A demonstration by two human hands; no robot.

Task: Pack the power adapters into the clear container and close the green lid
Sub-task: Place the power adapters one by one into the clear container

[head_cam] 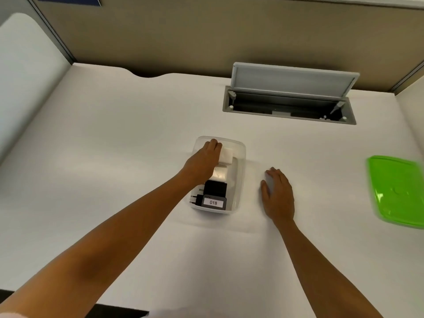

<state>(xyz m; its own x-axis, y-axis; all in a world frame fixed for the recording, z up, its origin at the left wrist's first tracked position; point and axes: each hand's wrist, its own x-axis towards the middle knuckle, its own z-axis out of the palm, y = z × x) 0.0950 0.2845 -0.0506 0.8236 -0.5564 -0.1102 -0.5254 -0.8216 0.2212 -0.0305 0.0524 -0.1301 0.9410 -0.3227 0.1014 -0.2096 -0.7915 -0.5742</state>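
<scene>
The clear container [241, 154] stands in the middle of the white desk. Inside it lie a white adapter [227, 154] at the far end, another white adapter [220, 172] below it, a black adapter [215, 188], and a dark adapter labelled 018 [213, 203] at the near end. My left hand [203, 160] reaches into the container's far half, fingers on the far white adapter. My right hand [278, 195] lies flat on the desk just right of the container, holding nothing. The green lid [398, 191] lies on the desk at the far right, apart from the container.
A grey cable hatch [290, 104] is set into the desk behind the container, its flap [293, 80] propped up. Beige partition walls [183, 37] enclose the back and sides. The desk's front edge [114, 311] runs along the bottom.
</scene>
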